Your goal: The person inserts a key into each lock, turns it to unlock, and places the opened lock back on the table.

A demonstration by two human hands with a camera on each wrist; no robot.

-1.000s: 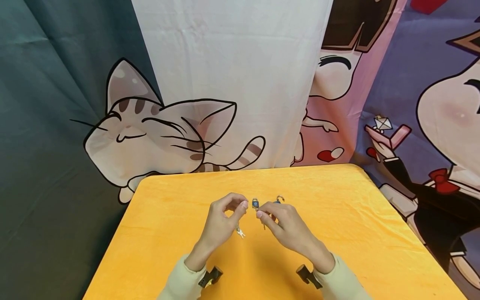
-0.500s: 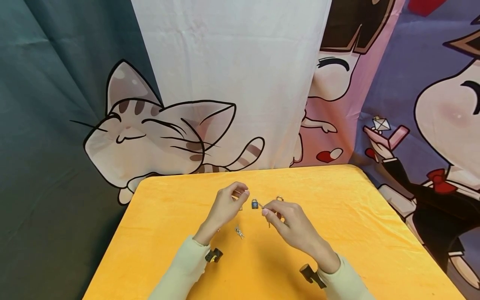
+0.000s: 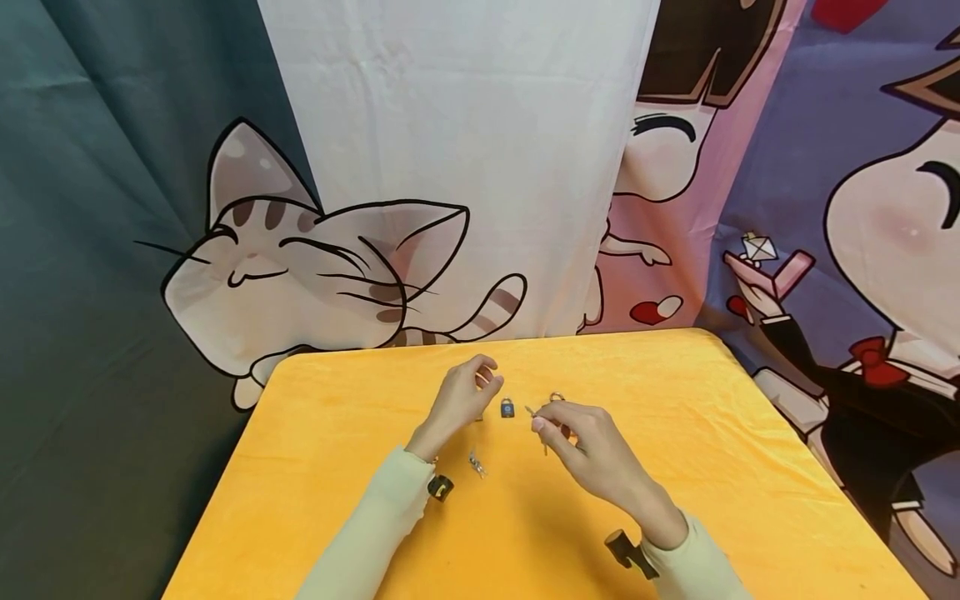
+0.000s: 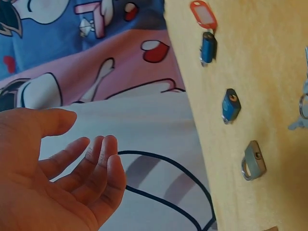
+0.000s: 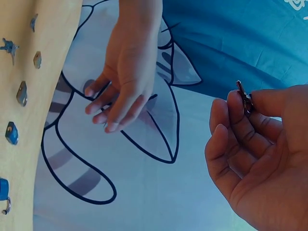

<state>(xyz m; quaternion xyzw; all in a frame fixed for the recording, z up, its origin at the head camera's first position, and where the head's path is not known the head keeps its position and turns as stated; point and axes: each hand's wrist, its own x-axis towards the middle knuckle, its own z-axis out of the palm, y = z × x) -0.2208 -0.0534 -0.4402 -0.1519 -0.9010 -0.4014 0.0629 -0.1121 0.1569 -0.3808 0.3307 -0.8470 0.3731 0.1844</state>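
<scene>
My right hand [image 3: 596, 446] pinches a small metal key [image 5: 240, 89] between thumb and fingertips, above the yellow table. A blue padlock [image 3: 507, 408] stands out just left of that hand, its shackle toward the far edge. My left hand [image 3: 461, 396] hovers left of this padlock, fingers loosely bent and holding nothing, apart from the right hand. In the left wrist view, a grey-brass padlock [image 4: 255, 161] and the blue padlock [image 4: 231, 105] lie in a row with another blue padlock [image 4: 208, 47], beside a red tag [image 4: 204, 14]. My right hand partly hides that last padlock in the head view.
A bunch of silver keys [image 3: 477, 464] lies on the yellow cloth [image 3: 360, 433], nearer than the padlocks. In the right wrist view, another small padlock [image 5: 37, 59] sits farther along the row. A cartoon-printed curtain [image 3: 465, 167] hangs behind the table.
My left hand has moved forward and away from the right hand, uncovering the silver keys. My right hand has shifted slightly right with its key, away from the middle blue padlock.
</scene>
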